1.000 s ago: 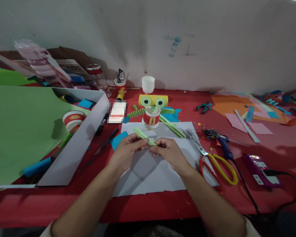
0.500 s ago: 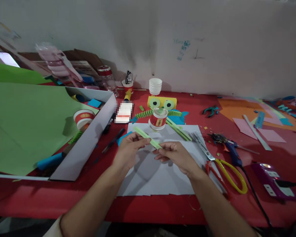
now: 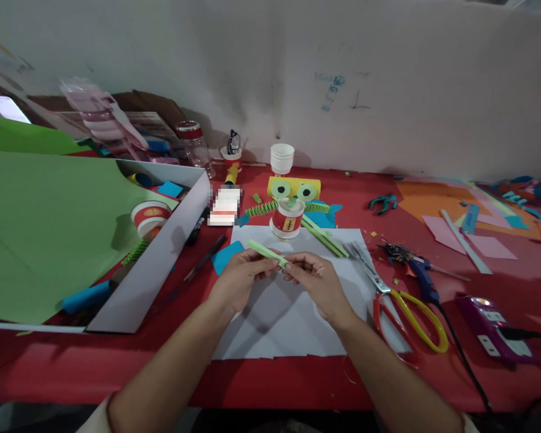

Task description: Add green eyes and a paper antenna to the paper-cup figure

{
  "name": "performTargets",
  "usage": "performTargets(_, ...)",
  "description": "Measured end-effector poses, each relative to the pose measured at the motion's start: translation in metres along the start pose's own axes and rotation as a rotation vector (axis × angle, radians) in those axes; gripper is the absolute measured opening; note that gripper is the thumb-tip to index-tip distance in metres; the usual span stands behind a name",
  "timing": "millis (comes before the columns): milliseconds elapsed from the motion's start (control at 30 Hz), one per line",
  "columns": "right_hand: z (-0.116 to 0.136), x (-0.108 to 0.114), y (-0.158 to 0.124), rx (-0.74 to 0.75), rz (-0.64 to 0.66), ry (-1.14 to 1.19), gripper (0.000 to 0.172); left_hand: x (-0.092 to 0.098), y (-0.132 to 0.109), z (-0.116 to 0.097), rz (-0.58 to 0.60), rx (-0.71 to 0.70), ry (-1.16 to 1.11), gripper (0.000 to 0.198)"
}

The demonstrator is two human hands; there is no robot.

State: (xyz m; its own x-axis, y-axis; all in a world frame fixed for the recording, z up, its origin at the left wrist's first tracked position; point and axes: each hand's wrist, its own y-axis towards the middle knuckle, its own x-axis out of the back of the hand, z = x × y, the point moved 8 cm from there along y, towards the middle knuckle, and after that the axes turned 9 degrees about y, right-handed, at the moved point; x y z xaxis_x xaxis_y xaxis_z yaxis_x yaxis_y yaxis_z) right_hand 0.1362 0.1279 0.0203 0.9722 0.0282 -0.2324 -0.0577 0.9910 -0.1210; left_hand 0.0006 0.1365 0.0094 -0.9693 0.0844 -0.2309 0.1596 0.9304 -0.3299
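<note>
white-walled box: well left of both hands, its slanted wall seemingly keeping a blue roll and a tilted cup off the working spot.
blue paper: flat, just beyond the left hand, partly under or behind it, i can't tell which.
left hand: closed in a pinch, thumb on top, fingers beneath, likely to steady the middle.
green paper strip: between the hands, over the white sheet, its free end poking out beyond the left fingertips.
red cup: upright, straight beyond the hands, perhaps parked there to leave room in front.
right hand: pinching the strip's near end, close against the left fingertips, probably for fine control.
loose green strips: beyond the right hand, within easy reach.
scissors: right of the right hand, handles toward the person, handy for picking up.
glue gun: farther right, its cord kept clear of the paper.
</note>
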Motion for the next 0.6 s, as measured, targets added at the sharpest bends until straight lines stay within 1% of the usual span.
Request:
performTargets(67, 0.001, 0.002, 0.000, 0.027, -0.011, -0.013, 0.019, -0.001, -0.001, 0.000, 0.025, 0.027, -0.018, 0.018)
performTargets(133, 0.004, 0.003, -0.001, 0.083, -0.018, -0.067, 0.018, 0.000, -0.001, 0.002, 0.017, 0.062, -0.040, 0.016)
performTargets(300, 0.018, 0.000, -0.010, 0.325, -0.015, -0.282, 0.021, 0.005, 0.002, 0.009, -0.035, 0.136, -0.103, 0.013)
performTargets(400, 0.024, -0.004, -0.014, 0.416, 0.002, -0.372, 0.023, 0.006, 0.004, 0.010, -0.044, 0.170, -0.141, 0.010)
performTargets(500, 0.024, -0.005, -0.013, 0.420, 0.014, -0.374, 0.024, 0.008, 0.004, 0.010, -0.061, 0.190, -0.152, 0.008)
performTargets(600, 0.015, -0.001, -0.009, 0.298, -0.001, -0.259, 0.021, 0.007, 0.004, 0.007, -0.037, 0.154, -0.134, 0.011)
